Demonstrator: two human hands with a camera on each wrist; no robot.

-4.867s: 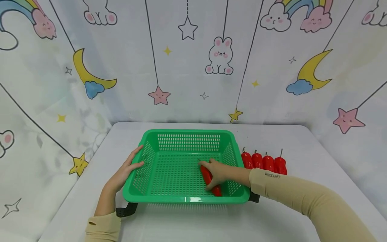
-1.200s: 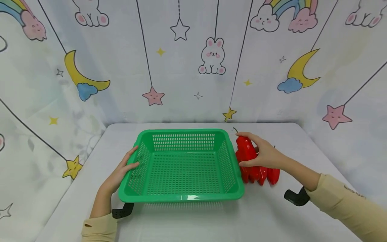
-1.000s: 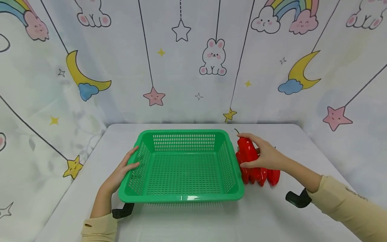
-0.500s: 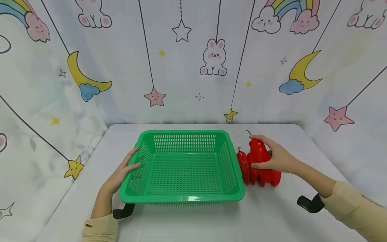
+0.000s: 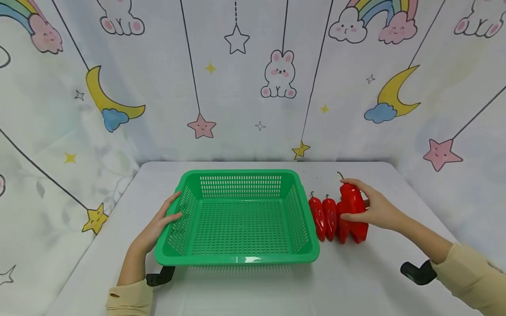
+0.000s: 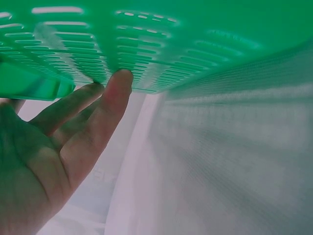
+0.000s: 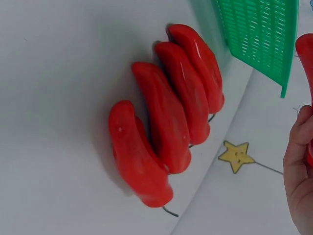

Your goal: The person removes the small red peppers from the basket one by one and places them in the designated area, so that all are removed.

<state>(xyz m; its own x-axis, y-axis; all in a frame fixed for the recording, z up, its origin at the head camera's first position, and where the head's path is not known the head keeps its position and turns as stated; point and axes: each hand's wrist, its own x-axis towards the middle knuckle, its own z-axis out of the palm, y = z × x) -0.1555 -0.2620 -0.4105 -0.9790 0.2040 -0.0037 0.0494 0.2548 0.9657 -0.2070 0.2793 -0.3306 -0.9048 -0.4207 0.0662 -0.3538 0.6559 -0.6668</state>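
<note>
On the left, my left hand (image 5: 156, 226) holds the rim of a green plastic basket (image 5: 237, 260). In the left wrist view, that hand's fingertips touch the basket's slotted outer wall from below. My right hand (image 5: 373, 208) grips a glossy red chili pepper (image 5: 352, 199) with a thin stem, thumb on the near side. It is held above a row of similar red peppers (image 5: 317, 219) to the right of the basket. The right wrist view shows several peppers (image 7: 161, 122) side by side on the table, with the held pepper (image 7: 305, 54) cut off at the right edge.
A white-covered table (image 5: 245, 294) bears the basket and peppers. Behind it hangs a white curtain (image 5: 237, 101) printed with stars, moons and rabbits. Black camera mounts (image 5: 419, 273) stick out from both wrists. The peppers lie close to the basket's right side.
Earlier my right hand was inside the basket on a pepper lying there; now it holds a pepper over the row outside. During the last second it moved rightward along the row. The left hand stayed put.
</note>
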